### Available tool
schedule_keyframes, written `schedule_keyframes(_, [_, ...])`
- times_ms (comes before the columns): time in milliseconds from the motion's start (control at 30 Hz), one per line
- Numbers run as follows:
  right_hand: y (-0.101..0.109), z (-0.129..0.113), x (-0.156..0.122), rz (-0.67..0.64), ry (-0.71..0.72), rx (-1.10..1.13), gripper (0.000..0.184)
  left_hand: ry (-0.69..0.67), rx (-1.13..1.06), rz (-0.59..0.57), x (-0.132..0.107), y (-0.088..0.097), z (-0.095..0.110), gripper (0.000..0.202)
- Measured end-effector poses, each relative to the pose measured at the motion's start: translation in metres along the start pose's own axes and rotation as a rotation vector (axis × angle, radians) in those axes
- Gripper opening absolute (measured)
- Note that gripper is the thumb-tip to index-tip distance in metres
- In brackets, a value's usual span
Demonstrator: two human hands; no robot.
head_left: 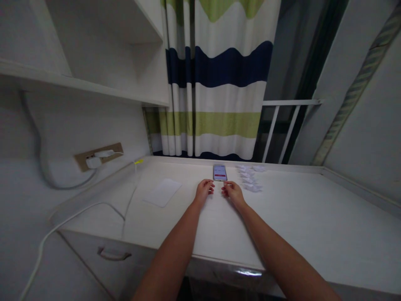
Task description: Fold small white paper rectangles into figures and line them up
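Both my arms reach forward over a white desk [297, 225]. My left hand [204, 190] rests on the desk top with its fingers curled under, just below and left of a phone [219, 172] whose screen is lit. My right hand [232, 191] lies beside it, its fingers bunched toward the phone's near edge. Whether either hand pinches anything is too small to tell. The phone lies flat and neither hand grips it.
Several small white folded paper pieces [249, 177] lie right of the phone. A white sheet [163, 192] lies to the left. A wall socket [98, 156] with plugs feeds white cables [90, 207] across the desk's left end. A striped curtain [216, 83] hangs behind; a drawer handle [113, 253] sits below.
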State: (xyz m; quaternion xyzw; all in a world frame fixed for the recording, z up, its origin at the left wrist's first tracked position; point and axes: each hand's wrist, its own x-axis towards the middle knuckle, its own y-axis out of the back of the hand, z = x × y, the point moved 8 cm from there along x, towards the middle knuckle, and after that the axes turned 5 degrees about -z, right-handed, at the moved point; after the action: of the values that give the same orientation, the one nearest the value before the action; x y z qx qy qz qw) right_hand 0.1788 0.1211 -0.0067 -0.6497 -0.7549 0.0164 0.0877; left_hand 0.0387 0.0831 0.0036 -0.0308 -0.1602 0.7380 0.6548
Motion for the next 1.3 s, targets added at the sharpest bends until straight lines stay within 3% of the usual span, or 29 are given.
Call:
schedule_keyframes(233, [-0.001,0.005,0.002,-0.041,0.051,0.01,0.036,-0.014,0.04,-0.012,-0.002,-0.003,0.004,0.019])
schedule_keyframes(400, [0.001,0.003,-0.001,-0.037,0.075,-0.001,0.033,-0.047,0.272,-0.002,-0.003,0.01,0.018,0.015])
schedule_keyframes(533, [0.002,0.003,-0.003,-0.046,0.095,-0.015,0.031,-0.13,0.576,0.026,-0.002,0.045,0.043,0.018])
schedule_keyframes(733, [0.001,0.002,-0.002,-0.049,0.117,-0.039,0.028,-0.245,1.169,0.12,-0.014,0.112,0.092,0.019])
schedule_keyframes(867, [0.001,0.003,-0.001,-0.05,0.123,-0.052,0.027,-0.112,1.426,0.13,-0.022,0.146,0.09,0.035])
schedule_keyframes(967, [0.001,0.002,-0.001,-0.06,0.138,-0.047,0.029,-0.029,1.536,0.097,-0.027,0.154,0.076,0.037])
schedule_keyframes(1067, [0.0,0.002,-0.001,-0.06,0.136,-0.057,0.029,-0.05,1.55,0.168,-0.033,0.156,0.074,0.034])
schedule_keyframes(1300, [0.0,0.003,0.001,-0.054,0.134,-0.067,0.028,-0.029,1.278,0.271,-0.038,0.17,0.08,0.04])
